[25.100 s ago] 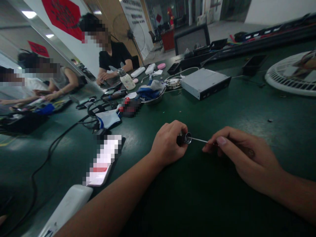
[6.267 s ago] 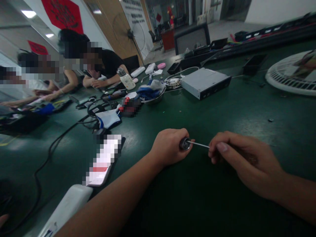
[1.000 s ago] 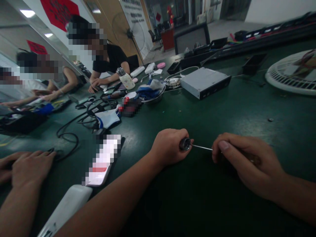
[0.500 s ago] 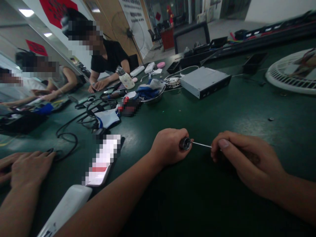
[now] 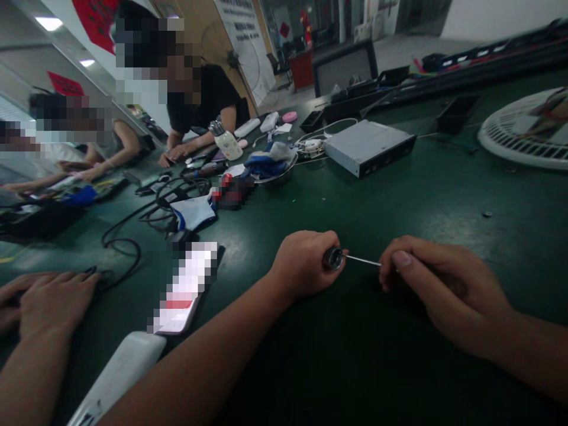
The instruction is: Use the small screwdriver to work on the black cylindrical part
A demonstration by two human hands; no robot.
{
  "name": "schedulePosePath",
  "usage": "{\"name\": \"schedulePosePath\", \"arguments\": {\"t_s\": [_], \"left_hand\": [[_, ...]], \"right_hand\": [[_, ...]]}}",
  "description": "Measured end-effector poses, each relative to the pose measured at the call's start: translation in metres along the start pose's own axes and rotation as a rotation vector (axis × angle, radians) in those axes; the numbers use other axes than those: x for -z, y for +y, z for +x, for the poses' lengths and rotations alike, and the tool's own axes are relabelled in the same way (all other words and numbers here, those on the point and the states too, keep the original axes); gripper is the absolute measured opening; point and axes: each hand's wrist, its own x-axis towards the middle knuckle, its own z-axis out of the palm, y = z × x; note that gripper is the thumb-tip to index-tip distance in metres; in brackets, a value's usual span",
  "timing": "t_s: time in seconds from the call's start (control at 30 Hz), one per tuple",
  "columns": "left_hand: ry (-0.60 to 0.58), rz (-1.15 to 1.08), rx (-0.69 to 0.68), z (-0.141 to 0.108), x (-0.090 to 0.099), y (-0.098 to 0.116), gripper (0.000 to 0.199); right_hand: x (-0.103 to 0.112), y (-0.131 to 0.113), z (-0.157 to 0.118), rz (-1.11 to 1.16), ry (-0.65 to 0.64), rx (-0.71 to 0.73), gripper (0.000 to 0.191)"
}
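Thin steel shaft [image 5: 362, 261] spans the short gap between the person's two hands, lying roughly level. One end meets a small dark cylinder [image 5: 332, 258] with a bright metal rim, held in the left hand [image 5: 304, 263]. That hand is closed firmly around it, so only the rimmed end shows past the fingers. The other end runs into the right hand [image 5: 444, 290], which is curled into a narrow pinch between thumb and fingers; whatever the shaft joins there is hidden. Both hands sit low over the dark green bench mat [image 5: 399, 367].

Just left of the left hand lies a phone [image 5: 186, 290] with a blurred screen, and a long white bar [image 5: 119, 373] lies beside the left forearm. Ahead of the left hand sits a steel bowl [image 5: 277, 177] holding blue and white cloth. Ahead of the right hand are a silver drive unit [image 5: 368, 148] and a small round screw [image 5: 487, 214]. Well left of the person's own hands, a co-worker's hand [image 5: 48, 302] rests on the mat beside a black cable [image 5: 119, 251].
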Motion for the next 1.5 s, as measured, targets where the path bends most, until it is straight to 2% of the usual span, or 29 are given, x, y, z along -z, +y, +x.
{"name": "schedulePosePath", "arguments": {"t_s": [0.27,0.5,0.77,0.93,1.07,1.27,1.43,1.5], "left_hand": [[0.019,0.000,-0.005,0.0018,-0.0014,-0.0010,0.019],[0.009,0.002,0.002,0.0002,-0.0003,-0.0001,0.017],[0.014,0.007,0.002,0.0008,-0.0008,-0.0006,0.019],[0.012,0.006,0.006,-0.0001,-0.0007,-0.0005,0.019],[-0.004,0.003,0.011,-0.0003,0.0000,-0.0004,0.016],[0.010,0.010,0.006,0.0001,-0.0008,-0.0004,0.019],[0.005,0.005,0.018,0.0004,0.0003,0.0005,0.019],[0.006,0.007,0.031,0.0003,0.0010,0.0007,0.019]], "right_hand": [[0.0044,0.0019,0.0020,0.072,-0.133,0.062,0.026],[0.0003,0.0014,0.0006,0.041,-0.025,-0.023,0.028],[0.0038,0.0008,0.0015,0.068,-0.125,0.053,0.028],[0.0023,0.0000,0.0014,0.006,-0.055,0.020,0.028],[-0.0001,0.0018,0.0002,0.049,-0.022,-0.018,0.024],[0.0017,0.0001,0.0009,0.057,-0.130,0.028,0.027],[0.0014,-0.0013,0.0024,-0.020,-0.023,0.010,0.026],[0.0015,-0.0014,0.0024,-0.011,-0.022,0.001,0.025]]}}
